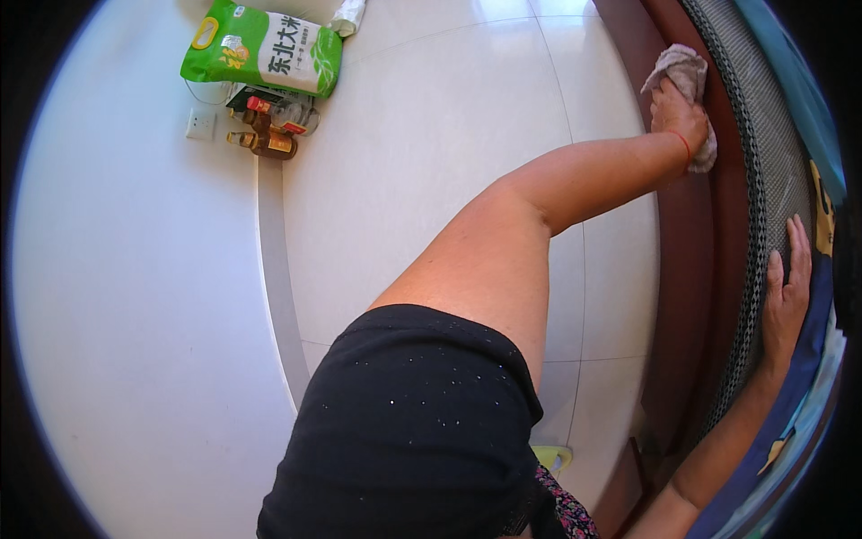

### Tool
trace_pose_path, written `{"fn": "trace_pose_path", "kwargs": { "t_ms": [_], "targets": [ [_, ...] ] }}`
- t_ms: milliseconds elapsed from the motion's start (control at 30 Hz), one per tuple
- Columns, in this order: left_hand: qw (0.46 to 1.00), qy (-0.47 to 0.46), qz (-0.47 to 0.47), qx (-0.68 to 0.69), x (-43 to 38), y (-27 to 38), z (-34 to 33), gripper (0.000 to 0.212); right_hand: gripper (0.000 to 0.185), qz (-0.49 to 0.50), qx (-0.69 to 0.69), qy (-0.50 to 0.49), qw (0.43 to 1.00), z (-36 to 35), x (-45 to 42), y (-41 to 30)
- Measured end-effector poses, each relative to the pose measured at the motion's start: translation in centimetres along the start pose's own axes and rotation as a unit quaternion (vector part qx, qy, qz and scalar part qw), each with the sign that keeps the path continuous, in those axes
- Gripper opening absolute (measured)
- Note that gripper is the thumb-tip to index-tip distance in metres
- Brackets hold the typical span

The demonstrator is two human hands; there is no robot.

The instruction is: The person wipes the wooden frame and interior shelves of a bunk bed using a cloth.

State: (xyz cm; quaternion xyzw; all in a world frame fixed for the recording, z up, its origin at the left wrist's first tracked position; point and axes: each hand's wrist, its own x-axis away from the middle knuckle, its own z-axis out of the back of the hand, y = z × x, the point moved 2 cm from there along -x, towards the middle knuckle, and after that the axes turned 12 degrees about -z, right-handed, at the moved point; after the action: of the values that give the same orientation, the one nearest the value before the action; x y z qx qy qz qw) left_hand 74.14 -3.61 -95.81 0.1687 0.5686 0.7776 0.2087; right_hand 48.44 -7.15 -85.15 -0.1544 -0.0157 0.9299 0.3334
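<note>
My left hand [677, 118], with a red string around its wrist, grips a crumpled, pale pinkish-grey cloth [681, 67]. The cloth lies against the dark reddish-brown wooden side rail [727, 182] of a bed and sticks out on both sides of the hand. My right hand [789, 290] rests with thumb and fingers apart on the grey woven side of the mattress [781, 87], nearer to me. It holds nothing. Blue patterned bedding [818, 303] lies beside it.
A green and white rice bag [269, 50] lies at the upper left, above several bottles [273, 143] by the wall. A wall socket [201, 124] is beside them. Pale tiled floor [431, 135] runs between wall and bed. Part of a yellow-green object [560, 458] shows low down.
</note>
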Motion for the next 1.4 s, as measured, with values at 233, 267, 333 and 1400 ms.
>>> {"fn": "trace_pose_path", "kwargs": {
  "t_ms": [233, 267, 333, 1400],
  "targets": [
    [0.996, 0.013, 0.049, 0.073, -5.3, 0.8, 0.7, 0.05, 0.045, -0.004, 0.022, 0.007, 1.0, 0.0, 0.3, 0.5],
    [0.999, 0.041, 0.003, 0.033, -5.9, 0.7, -0.6, 0.05, 0.045, -0.008, 0.03, 0.004, 1.0, 0.4, 0.5, 0.9],
    [0.997, 0.066, 0.037, 0.005, -8.1, 1.4, -1.6, 0.057, 0.045, -0.021, 0.027, -0.003, 0.999, 1.4, 0.6, 0.6],
    [0.983, -0.041, -0.175, -0.024, -8.2, -1.8, 2.5, 0.048, 0.054, -0.257, 0.072, 0.03, 0.963, 1.2, -1.4, -4.4]
  ]
}}
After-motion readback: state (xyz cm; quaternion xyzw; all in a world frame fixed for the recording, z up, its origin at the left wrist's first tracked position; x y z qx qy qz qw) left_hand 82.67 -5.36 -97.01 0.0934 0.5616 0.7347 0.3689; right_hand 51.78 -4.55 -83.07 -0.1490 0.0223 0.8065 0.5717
